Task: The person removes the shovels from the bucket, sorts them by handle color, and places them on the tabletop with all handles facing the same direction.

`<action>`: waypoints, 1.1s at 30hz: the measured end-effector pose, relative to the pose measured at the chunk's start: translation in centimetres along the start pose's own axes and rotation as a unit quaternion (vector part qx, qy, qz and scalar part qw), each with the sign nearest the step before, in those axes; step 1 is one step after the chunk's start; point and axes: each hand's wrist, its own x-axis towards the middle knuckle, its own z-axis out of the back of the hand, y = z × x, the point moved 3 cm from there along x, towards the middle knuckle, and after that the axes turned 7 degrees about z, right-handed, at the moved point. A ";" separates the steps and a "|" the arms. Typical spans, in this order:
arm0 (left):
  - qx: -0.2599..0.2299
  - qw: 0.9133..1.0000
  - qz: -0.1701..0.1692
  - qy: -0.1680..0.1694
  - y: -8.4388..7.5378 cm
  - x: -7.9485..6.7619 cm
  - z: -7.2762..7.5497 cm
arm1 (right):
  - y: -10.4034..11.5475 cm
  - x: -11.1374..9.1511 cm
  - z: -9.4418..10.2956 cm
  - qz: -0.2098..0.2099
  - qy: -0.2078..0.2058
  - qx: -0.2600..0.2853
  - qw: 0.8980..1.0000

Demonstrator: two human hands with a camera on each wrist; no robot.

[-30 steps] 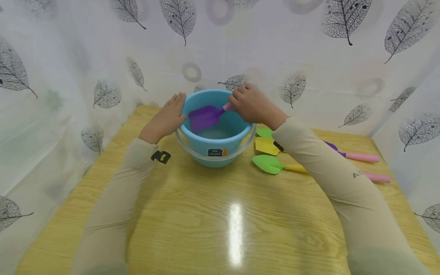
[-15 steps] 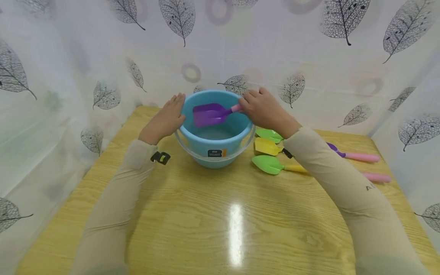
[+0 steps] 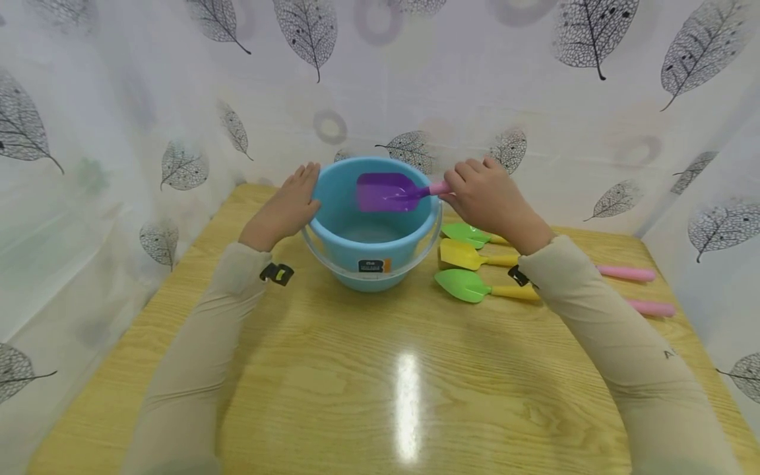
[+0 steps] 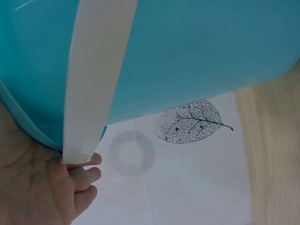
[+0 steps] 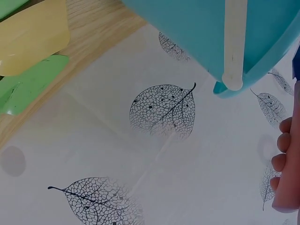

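Observation:
A light blue bucket (image 3: 343, 256) with a white carrying handle stands upright at the back of the table. My left hand (image 3: 282, 208) lies against its left rim, and the left wrist view shows the fingers (image 4: 83, 200) stretched out past the edge. Over the bucket's mouth, a purple toy shovel (image 3: 388, 192) is held roughly level by my right hand (image 3: 489, 203), which grips its pink handle (image 5: 288, 164) beyond the right rim. Fingers (image 5: 283, 142) curl round that handle in the right wrist view. Most of the bucket's floor shows beneath the blade.
Right of the bucket lie a green trowel (image 3: 465, 285) with a yellow handle, a yellow shovel (image 3: 460, 254) and another green trowel (image 3: 466, 233). Two pink handles (image 3: 628, 272) stick out past my right sleeve (image 3: 617, 356). A leaf-print curtain (image 3: 380, 86) hangs close behind the bucket.
My right hand has moved right and drawn the purple shovel partly out, its blade turning from slanted to nearly level and rising within the bucket's mouth. The left hand stays on the rim.

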 end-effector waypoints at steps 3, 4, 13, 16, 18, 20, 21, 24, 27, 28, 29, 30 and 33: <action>0.001 1.000 0.001 0.002 0.0 0.0 0.0 | -0.3 -0.9 0.3 -0.003 -0.009 -0.002 1.000; 0.002 1.000 0.001 0.003 0.0 0.0 0.0 | -0.4 -1.2 0.4 -0.004 -0.010 -0.004 1.000; 0.005 1.000 0.000 0.005 -0.1 0.0 0.0 | -1.3 -4.1 1.3 -0.056 0.003 -0.008 0.998; 0.002 1.000 0.000 0.004 -0.2 0.0 0.1 | -1.6 -5.0 1.6 -0.065 0.004 -0.017 0.998; 0.002 1.000 0.000 0.004 -0.2 -0.1 0.1 | -1.8 -5.6 1.8 -0.068 0.004 -0.023 0.997; 0.001 1.000 0.000 0.004 -0.1 -0.1 0.1 | -2.0 -6.3 2.0 -0.070 0.002 -0.032 0.997; 0.001 1.000 0.000 0.003 -0.1 0.0 0.1 | -2.1 -6.6 2.0 -0.072 0.000 -0.034 0.997; 0.000 1.000 0.001 0.003 0.0 0.0 0.0 | -2.4 -7.7 2.3 -0.083 -0.007 -0.035 0.996; 0.000 1.000 0.000 0.004 0.0 0.0 0.0 | -2.7 -8.8 2.6 -0.095 -0.008 -0.034 0.995; 0.001 1.000 0.000 0.004 0.0 0.1 -0.1 | -2.9 -9.2 2.7 -0.098 -0.007 -0.035 0.994; 0.002 1.000 -0.001 0.004 0.0 0.1 0.0 | -3.0 -9.6 2.8 -0.102 -0.003 -0.037 0.994; 0.004 1.000 -0.001 0.004 0.0 0.1 0.0 | -3.1 -10.0 2.9 -0.106 -0.002 -0.036 0.994; 0.004 1.000 -0.002 0.005 -0.1 0.0 0.0 | -3.5 -11.2 3.1 -0.118 0.004 -0.031 0.993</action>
